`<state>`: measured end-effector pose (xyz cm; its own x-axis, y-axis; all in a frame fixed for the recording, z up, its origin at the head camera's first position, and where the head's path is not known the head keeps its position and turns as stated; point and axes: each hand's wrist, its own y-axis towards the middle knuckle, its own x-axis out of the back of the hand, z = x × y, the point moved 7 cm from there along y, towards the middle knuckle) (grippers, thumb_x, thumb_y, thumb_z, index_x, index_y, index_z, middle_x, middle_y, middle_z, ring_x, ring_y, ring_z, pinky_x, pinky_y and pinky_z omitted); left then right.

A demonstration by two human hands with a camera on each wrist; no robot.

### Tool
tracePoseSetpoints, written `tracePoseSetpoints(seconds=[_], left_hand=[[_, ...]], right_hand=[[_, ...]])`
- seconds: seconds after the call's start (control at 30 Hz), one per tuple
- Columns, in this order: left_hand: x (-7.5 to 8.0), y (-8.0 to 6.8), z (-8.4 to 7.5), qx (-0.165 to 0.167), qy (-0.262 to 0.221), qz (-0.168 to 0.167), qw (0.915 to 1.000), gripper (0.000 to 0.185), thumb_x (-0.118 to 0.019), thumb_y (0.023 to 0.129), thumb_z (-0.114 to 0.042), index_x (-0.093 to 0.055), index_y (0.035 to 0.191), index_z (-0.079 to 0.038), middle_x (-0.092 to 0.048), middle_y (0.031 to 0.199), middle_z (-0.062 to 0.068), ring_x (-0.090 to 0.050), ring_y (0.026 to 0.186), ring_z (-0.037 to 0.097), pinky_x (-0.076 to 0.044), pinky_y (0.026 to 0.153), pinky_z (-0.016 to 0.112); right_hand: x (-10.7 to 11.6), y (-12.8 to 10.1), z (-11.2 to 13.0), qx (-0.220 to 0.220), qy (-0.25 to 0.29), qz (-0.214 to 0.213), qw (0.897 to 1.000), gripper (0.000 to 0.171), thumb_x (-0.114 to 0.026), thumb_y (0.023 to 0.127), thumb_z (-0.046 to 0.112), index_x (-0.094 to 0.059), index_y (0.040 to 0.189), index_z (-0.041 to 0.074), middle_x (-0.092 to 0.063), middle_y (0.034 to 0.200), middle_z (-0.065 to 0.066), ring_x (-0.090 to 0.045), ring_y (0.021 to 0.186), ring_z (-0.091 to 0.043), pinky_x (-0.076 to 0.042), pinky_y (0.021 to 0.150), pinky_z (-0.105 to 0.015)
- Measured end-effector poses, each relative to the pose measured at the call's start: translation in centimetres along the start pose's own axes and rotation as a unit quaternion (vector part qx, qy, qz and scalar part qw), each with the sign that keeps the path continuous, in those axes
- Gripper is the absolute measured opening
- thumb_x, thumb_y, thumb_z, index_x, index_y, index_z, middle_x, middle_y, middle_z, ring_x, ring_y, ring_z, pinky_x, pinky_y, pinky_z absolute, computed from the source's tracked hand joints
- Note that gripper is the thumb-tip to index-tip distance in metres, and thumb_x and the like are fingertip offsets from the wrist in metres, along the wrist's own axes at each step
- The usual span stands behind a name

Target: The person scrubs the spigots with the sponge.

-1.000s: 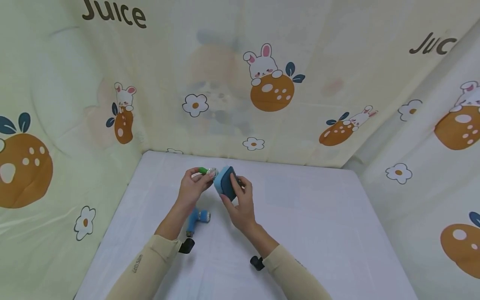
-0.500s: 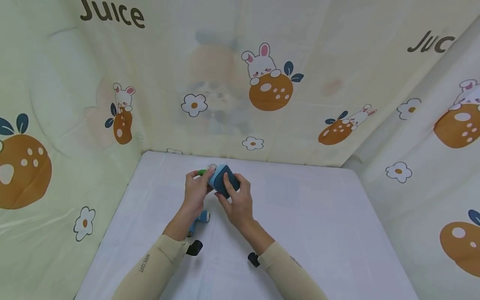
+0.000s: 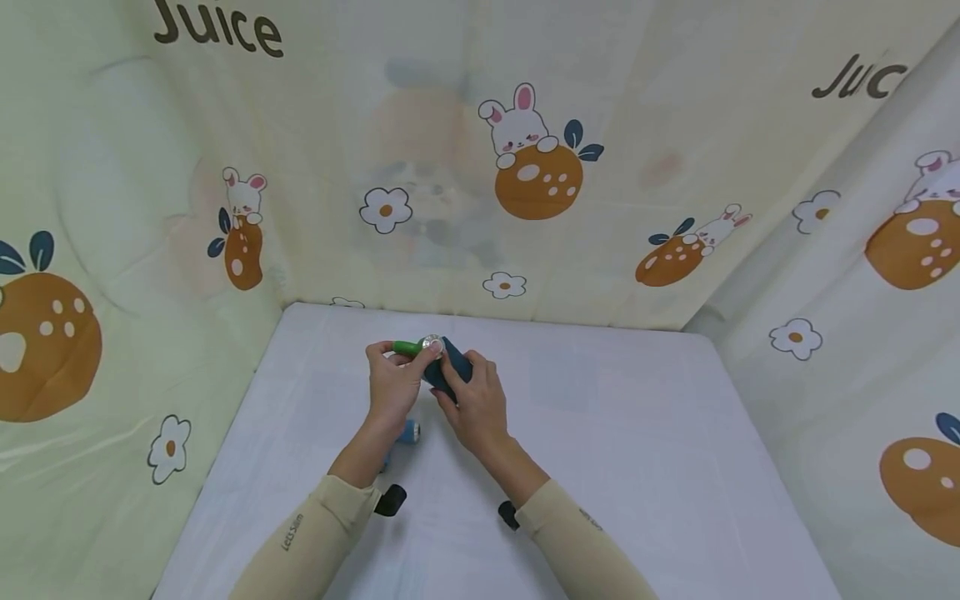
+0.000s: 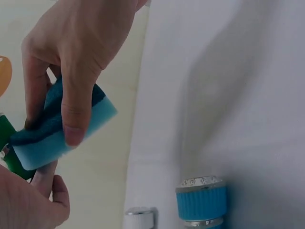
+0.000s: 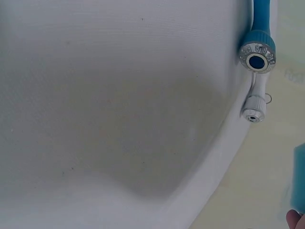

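My left hand point(image 3: 393, 387) pinches a green hose spray nozzle point(image 3: 407, 347), its round silvery face point(image 3: 432, 343) turned up beside the thumb. In my right hand point(image 3: 482, 408) is a two-tone blue sponge point(image 3: 456, 360), pressed up against the nozzle's head. The left wrist view shows the sponge point(image 4: 43, 148) bent between right thumb and fingers, dark side toward the palm, hiding most of the green nozzle point(image 4: 12, 157). Below the left hand a blue spray nozzle point(image 3: 409, 432) lies on the table, partly covered by the forearm.
A smaller white nozzle point(image 5: 254, 110) lies beside the blue nozzle point(image 5: 257, 55) in the right wrist view. The white-covered table point(image 3: 637, 450) ends at printed curtains point(image 3: 450, 250) at the back and sides.
The sponge has moved left onto the nozzle's head and turned, now sitting lower around it. My left forearm has shifted right, covering more of the blue nozzle.
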<state>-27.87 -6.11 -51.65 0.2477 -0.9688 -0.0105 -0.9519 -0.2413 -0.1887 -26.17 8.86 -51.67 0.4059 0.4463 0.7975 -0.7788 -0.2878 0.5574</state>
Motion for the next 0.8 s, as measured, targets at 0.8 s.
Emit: tracePoseSetpoints(seconds=[0.8], left_hand=[[-0.6, -0.4, -0.2, 0.012, -0.077, -0.009, 0.9969, 0.089, -0.086, 0.084, -0.047, -0.029, 0.14, -0.007, -0.071, 0.124, 0.022, -0.071, 0.117, 0.029, -0.043, 0.114, 0.053]], right_hand=[[0.5, -0.4, -1.3, -0.032, 0.102, -0.112, 0.988, 0.07, -0.085, 0.086, 0.015, -0.058, 0.149, 0.025, -0.051, 0.138, -0.019, -0.05, 0.117, -0.033, -0.057, 0.086, -0.045]])
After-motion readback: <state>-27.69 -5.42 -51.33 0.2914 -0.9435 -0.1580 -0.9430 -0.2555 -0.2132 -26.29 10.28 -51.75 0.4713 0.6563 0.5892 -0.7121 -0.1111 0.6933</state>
